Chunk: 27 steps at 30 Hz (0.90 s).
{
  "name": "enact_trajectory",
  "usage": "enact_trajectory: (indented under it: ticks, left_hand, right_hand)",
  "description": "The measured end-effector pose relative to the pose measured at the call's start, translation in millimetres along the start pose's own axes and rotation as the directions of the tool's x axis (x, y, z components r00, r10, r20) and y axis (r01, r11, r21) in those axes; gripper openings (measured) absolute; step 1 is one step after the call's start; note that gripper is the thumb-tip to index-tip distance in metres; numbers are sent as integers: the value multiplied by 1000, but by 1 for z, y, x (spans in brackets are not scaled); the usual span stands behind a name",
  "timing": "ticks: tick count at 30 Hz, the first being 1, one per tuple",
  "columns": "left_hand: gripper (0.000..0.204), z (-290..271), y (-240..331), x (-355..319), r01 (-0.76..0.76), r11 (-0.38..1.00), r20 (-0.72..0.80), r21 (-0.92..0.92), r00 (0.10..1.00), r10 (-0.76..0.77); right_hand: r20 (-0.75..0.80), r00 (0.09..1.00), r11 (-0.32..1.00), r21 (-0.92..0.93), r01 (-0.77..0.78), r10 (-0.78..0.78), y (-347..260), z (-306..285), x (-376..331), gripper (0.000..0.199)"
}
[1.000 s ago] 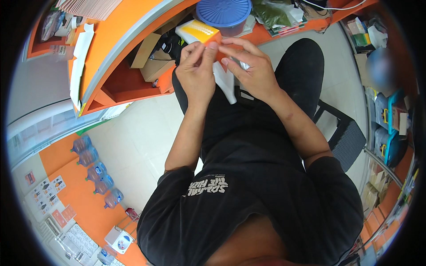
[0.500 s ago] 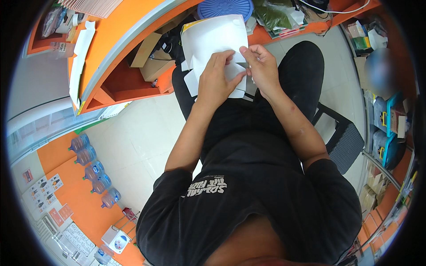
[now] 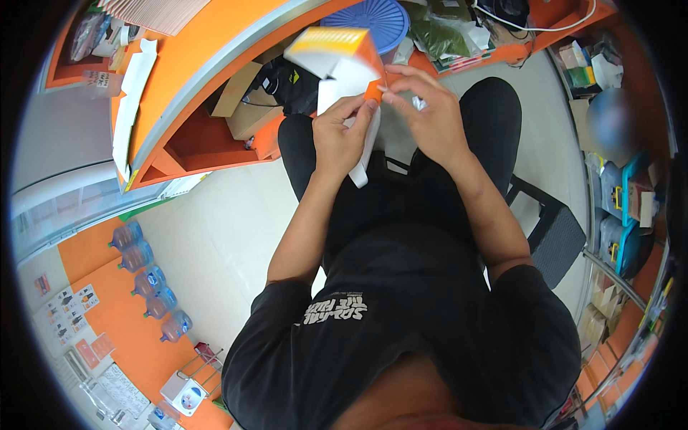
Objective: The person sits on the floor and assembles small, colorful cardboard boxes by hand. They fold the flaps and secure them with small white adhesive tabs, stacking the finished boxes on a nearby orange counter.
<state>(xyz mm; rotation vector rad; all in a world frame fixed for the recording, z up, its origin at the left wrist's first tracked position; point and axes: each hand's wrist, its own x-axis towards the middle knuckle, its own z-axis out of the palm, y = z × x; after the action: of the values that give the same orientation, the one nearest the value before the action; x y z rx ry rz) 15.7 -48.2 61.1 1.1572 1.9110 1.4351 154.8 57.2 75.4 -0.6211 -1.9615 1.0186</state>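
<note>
A cardboard carton point(image 3: 366, 56), white inside and orange and yellow outside, is held partly folded above my lap. Its upper part is smeared by motion, and a long white flap hangs down between my knees. My left hand point(image 3: 339, 135) is closed on the carton's lower middle, thumb pressed against an orange piece of it. At the carton's right edge, my right hand point(image 3: 434, 120) has its thumb and forefinger drawn together by that orange piece. A small whitish scrap point(image 3: 419, 103) shows beside the right hand's curled fingers; whether they grip it is unclear.
An orange curved counter point(image 3: 236, 54) with open shelves stands ahead and left. Behind the carton is a blue round lid point(image 3: 367, 23). A black stool point(image 3: 555, 229) is at my right, near racks with blue-handled bins point(image 3: 625, 236). Several water bottles point(image 3: 149, 281) line the left wall.
The carton has turned from its white inside toward its orange and yellow outside, and its lower flap now hangs down. Both hands have shifted with it, the right one rising slightly.
</note>
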Motion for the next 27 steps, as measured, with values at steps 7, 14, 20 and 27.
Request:
enact_trajectory:
  ticks: [7,14,20,27]
  left_hand:
    - [27,-5,10,-4,9,967,54,-253,999,5]
    - [32,-7,10,-6,152,896,102,-418,988,-120]
    - [31,-9,21,-4,210,900,118,-382,977,-178]
    - [27,-17,-2,-10,176,792,79,-585,984,-160]
  right_hand:
    - [246,968,996,-88,-30,51,-25,-22,14,14]
    - [335,941,999,14,30,-33,-27,-29,29,9]
    - [329,943,998,-21,56,-46,-26,-24,26,11]
    - [374,924,949,-254,188,-83,-38,-14,5,16]
